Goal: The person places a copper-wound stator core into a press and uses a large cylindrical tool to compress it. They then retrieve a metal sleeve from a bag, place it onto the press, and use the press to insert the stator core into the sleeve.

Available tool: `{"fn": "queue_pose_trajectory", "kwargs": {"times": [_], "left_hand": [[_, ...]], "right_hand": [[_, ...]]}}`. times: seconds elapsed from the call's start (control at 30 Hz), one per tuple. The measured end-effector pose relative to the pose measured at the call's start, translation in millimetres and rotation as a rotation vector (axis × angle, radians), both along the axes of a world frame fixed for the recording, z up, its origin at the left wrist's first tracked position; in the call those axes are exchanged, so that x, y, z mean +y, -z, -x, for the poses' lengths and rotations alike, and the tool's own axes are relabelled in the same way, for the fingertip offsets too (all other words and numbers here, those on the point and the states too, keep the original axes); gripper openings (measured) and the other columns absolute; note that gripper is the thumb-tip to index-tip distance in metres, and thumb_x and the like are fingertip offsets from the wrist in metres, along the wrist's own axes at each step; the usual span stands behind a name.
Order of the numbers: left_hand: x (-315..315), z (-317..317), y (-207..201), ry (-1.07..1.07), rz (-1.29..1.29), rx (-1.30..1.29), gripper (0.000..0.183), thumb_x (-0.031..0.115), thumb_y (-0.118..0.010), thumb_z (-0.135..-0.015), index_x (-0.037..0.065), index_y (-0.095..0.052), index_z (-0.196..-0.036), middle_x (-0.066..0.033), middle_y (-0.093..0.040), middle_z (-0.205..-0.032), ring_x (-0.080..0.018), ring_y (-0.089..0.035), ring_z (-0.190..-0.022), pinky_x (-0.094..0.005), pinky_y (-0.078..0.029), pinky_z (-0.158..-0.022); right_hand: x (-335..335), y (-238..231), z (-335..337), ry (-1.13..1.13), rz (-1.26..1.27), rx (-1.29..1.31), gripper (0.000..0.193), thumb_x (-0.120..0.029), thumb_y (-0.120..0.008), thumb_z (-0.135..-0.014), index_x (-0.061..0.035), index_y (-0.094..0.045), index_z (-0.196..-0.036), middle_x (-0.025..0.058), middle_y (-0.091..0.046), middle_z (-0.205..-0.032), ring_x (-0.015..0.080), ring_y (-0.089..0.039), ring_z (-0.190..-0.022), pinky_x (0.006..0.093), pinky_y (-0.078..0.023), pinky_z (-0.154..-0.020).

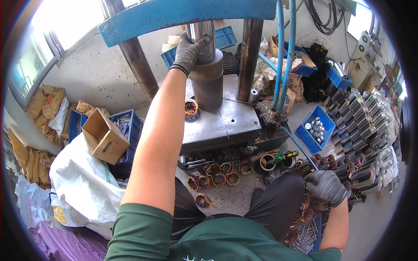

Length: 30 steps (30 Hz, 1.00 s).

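Observation:
My left hand (188, 54), in a grey knit glove, reaches up and wraps round the shiny steel ram (208, 32) of a press. Under the ram a dark steel cylinder (208, 89) stands upright on the press's metal bed (244, 115). A wound motor stator (190, 109) with coloured wires sits on the bed, left of the cylinder. My right hand (326, 187), gloved alike, is closed round the end of a blue lever (298, 145) that slants down from the press's right side. Its fingertips are partly hidden.
Several wired stators (217, 179) lie on the floor before my knees. A pot (265, 163) with a green-handled tool stands near them. To the right are a blue bin (315, 129) and stacked metal tubes (361, 126). A wooden box (106, 136) and white sack (82, 174) are left.

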State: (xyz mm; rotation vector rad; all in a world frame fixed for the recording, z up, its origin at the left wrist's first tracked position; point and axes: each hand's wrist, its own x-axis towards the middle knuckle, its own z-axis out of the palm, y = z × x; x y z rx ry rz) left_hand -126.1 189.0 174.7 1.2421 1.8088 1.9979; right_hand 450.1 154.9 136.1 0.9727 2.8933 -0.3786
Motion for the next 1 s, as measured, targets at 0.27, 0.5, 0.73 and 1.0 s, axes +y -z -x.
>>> {"fn": "queue_pose_trajectory", "kwargs": {"times": [0.27, 0.5, 0.73, 1.0], "left_hand": [[-4, -4, 0, -0.015, 0.005, 0.025, 0.075, 0.04, -0.092, -0.075, 0.0, -0.054, -0.126, -0.0161, -0.071, -0.113, -0.0248, -0.068, -0.104, -0.0377, -0.054, -0.094], [0, -1, 4, -0.007, -0.028, 0.043, 0.077, 0.043, -0.092, -0.075, 0.0, -0.054, -0.127, -0.0165, -0.072, -0.112, -0.0251, -0.069, -0.102, -0.038, -0.054, -0.093], [0, 4, 4, -0.052, 0.049, 0.068, 0.076, 0.045, -0.092, -0.074, -0.002, -0.055, -0.121, -0.0173, -0.072, -0.109, -0.0257, -0.07, -0.1, -0.0382, -0.055, -0.091], [4, 8, 9, -0.034, 0.019, 0.056, 0.077, 0.045, -0.092, -0.073, -0.002, -0.056, -0.123, -0.0177, -0.072, -0.11, -0.0265, -0.07, -0.102, -0.0384, -0.055, -0.093]], "right_hand": [[3, -8, 8, 0.011, 0.039, 0.021, 0.032, -0.024, -0.064, -0.087, -0.0027, -0.073, -0.11, 0.0226, -0.072, -0.096, 0.0405, -0.069, -0.091, 0.0483, -0.055, -0.083], [5, -1, 3, 0.061, 0.01, 0.174, 0.031, -0.027, -0.064, -0.088, -0.0038, -0.074, -0.107, 0.0218, -0.071, -0.092, 0.0411, -0.069, -0.088, 0.0488, -0.055, -0.083], [5, -3, 3, 0.046, 0.072, 0.089, 0.031, -0.02, -0.063, -0.089, -0.0012, -0.073, -0.111, 0.0221, -0.072, -0.1, 0.0396, -0.069, -0.095, 0.0477, -0.055, -0.086], [8, -3, 1, 0.043, 0.094, 0.109, 0.031, -0.017, -0.064, -0.088, -0.0006, -0.072, -0.113, 0.0231, -0.072, -0.102, 0.0401, -0.069, -0.096, 0.0466, -0.055, -0.087]]}}
